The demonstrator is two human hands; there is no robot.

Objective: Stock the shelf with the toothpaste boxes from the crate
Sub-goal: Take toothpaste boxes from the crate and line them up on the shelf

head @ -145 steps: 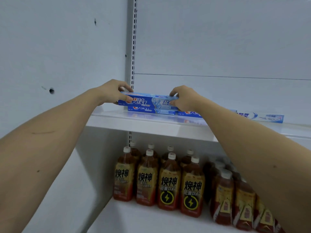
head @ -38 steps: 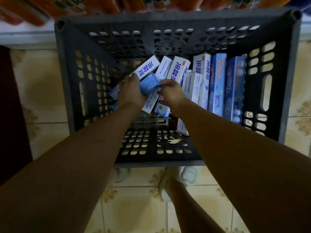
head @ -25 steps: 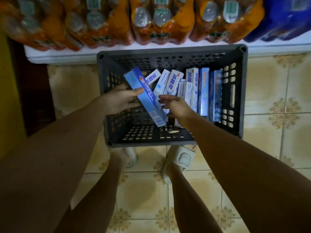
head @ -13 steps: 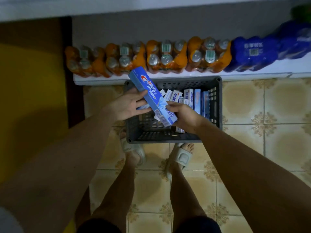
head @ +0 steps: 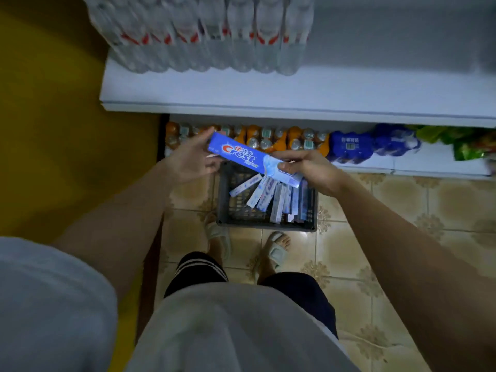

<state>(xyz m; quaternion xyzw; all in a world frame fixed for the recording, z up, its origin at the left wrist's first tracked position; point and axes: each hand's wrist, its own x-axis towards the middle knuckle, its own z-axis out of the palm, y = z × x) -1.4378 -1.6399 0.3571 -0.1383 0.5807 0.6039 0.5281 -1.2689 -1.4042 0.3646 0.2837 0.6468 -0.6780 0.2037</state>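
I hold a blue Crest toothpaste box [head: 243, 156] level above the dark grey crate [head: 225, 208] on the floor. My left hand [head: 192, 159] cups its left end with fingers spread, thumb at the box's top corner. My right hand [head: 308, 167] pinches its right end between thumb and fingers. Several white and blue toothpaste boxes [head: 271, 196] stand leaning in the right half of the crate. A white shelf [head: 295, 89] juts out above and beyond the crate.
Packs of clear water bottles [head: 204, 36] stand on the left of that shelf; its right part is bare. Below it, orange drink packs [head: 281, 138] and blue packs [head: 357, 145] line the bottom shelf. A yellow wall [head: 53, 130] is on the left. My sandalled feet stand behind the crate.
I have straightened up; the crate looks smaller and farther. The Crest box has risen out of the crate and turned nearly level, both hands still on its ends.
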